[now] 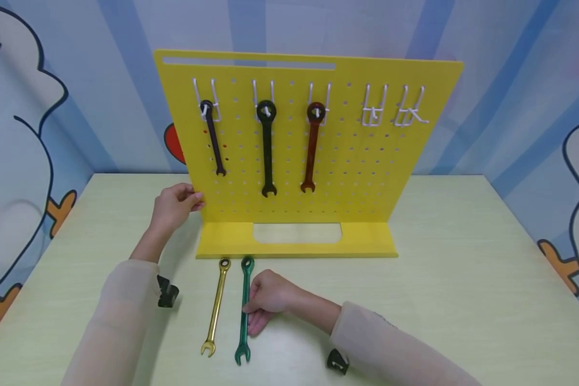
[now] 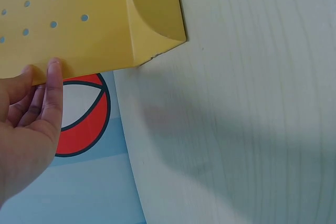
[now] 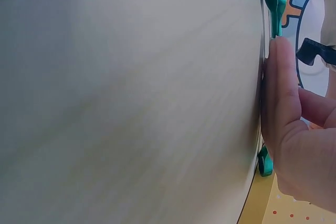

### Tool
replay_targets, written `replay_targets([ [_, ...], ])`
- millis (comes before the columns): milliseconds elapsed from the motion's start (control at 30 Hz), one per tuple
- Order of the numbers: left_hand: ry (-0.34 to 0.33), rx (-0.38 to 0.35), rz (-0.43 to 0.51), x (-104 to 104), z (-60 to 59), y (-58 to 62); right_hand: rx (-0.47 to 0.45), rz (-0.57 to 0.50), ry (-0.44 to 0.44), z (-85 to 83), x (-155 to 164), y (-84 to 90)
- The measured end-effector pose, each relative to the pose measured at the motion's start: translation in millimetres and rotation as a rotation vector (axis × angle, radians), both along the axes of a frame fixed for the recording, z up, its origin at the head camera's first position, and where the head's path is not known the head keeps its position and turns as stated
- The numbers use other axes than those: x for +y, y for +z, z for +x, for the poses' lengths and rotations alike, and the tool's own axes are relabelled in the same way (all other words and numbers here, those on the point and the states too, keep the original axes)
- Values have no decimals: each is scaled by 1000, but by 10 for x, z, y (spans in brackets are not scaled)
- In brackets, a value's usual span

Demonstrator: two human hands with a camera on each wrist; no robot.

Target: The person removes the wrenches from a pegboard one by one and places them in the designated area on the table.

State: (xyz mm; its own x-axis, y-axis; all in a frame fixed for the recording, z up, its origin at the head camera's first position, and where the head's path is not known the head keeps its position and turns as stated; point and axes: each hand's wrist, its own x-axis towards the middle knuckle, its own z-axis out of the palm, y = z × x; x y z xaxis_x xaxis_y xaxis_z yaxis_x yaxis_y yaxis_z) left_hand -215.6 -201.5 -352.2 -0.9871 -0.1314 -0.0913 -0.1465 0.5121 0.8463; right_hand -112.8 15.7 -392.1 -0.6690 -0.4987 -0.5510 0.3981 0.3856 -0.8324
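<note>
My left hand [image 1: 170, 209] pinches the left edge of a yellow pegboard [image 1: 366, 206] between thumb and fingers; the left wrist view shows the fingertips at the board's rim. Lying on the table in front of the board is a green combination wrench [image 1: 243, 335], its open end toward me. The thumb and fingers of my right hand [image 1: 274, 295] hold it around the middle of its shaft. In the right wrist view both ends of this green wrench [image 3: 274, 3] show past the hand. A gold wrench [image 1: 217, 308] lies just left of the green one.
Three wrenches hang on the board: a small dark one [image 1: 213, 136], a black one [image 1: 267, 150] and a reddish-brown one [image 1: 312, 150]. Two white hooks, one [image 1: 373, 115] beside another [image 1: 407, 115], hold nothing at upper right. The pale table [image 1: 444, 257] meets a cartoon-print wall behind.
</note>
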Motion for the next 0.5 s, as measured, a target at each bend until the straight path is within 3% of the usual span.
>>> replay_targets([
  [233,-1,9,-4,-3,-5,-14,-30,-39,-23,1,0,2],
  [500,-3,12,-12,-3,-8,-16,0,-48,-21,-9,17,0],
])
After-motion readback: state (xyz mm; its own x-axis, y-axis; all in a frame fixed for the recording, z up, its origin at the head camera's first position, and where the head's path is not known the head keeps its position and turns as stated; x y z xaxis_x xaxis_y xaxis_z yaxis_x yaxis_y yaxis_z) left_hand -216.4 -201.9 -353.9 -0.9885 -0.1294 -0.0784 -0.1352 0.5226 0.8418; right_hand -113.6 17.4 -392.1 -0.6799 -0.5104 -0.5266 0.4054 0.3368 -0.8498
